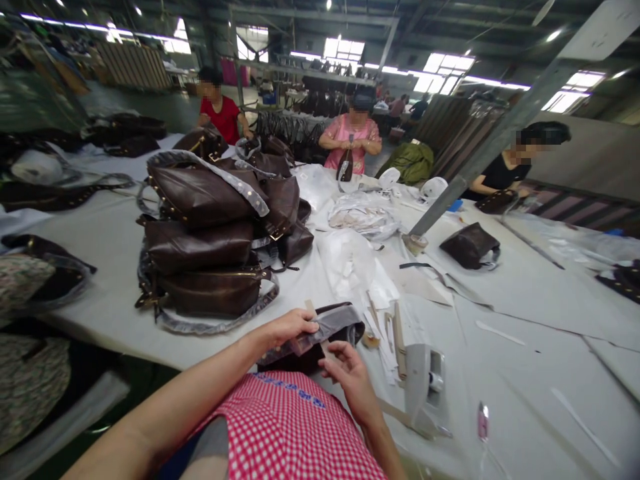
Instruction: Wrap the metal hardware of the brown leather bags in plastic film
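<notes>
My left hand (pixel 295 327) pinches the plastic-wrapped strap (pixel 337 321) of a dark brown leather bag (pixel 295 360) at the table's front edge, close to my body. A beige strip (pixel 311 307) sticks up beside the left thumb and seems to pass behind the strap. My right hand (pixel 347 373) is just below and to the right, its fingers curled at the lower end of a beige strip (pixel 326 348). The bag's lower part is hidden behind my hands and the checked apron (pixel 295 427).
A pile of brown leather bags (pixel 205 243) stands at left. Right of my hands are beige strips (pixel 399 337), a tape dispenser (pixel 425 387) and a pink-handled tool (pixel 483 421). A slanted metal post (pixel 465 180) rises from the table. Several people work beyond.
</notes>
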Motion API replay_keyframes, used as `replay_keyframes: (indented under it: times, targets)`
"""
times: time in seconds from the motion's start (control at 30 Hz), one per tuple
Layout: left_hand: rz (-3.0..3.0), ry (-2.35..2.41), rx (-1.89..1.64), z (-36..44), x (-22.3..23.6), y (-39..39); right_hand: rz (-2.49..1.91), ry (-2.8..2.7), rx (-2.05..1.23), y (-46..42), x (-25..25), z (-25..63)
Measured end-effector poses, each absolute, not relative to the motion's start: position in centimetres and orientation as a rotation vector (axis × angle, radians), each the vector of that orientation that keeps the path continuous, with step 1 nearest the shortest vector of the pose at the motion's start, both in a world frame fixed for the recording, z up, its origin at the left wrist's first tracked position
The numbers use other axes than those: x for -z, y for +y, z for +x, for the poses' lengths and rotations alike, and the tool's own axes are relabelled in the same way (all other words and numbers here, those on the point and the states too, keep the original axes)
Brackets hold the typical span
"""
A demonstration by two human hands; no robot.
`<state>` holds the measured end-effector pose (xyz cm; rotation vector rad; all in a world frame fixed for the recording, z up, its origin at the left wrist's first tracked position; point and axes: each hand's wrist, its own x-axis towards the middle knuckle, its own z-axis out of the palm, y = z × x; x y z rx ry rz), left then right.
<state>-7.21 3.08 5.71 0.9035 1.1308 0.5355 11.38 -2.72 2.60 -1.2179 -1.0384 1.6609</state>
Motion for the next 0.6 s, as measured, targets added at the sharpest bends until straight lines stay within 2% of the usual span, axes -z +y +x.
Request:
replay_keyframes:
  times: [0.13, 0.27, 0.37, 0.53, 0.6]
  targets:
    - [0.924, 1.129, -0.558, -7.0, -5.9, 3.0, -1.025, -1.122, -1.844, -3.2, -3.5, 13.2]
    - [0.94, 1.132, -0.554, -6.7, -6.0, 2.9, -0.973, -1.278, -1.787, -2.8, -3.0, 13.8]
    - [0.961, 1.154, -0.536, -6.5, -6.2, 2.8, -1.095, -1.48, -1.504, -1.9, -2.3, 13.9]
    - [1.021, 1.146, -0.454, -6.4, -6.4, 2.6, -1.073, -1.975, -0.703, 0.3, -2.6, 13.8]
    - [1.08, 1.158, -0.448, -6.3, -6.4, 2.6, -1.029, -2.108, -0.506, 1.2, -3.1, 13.7]
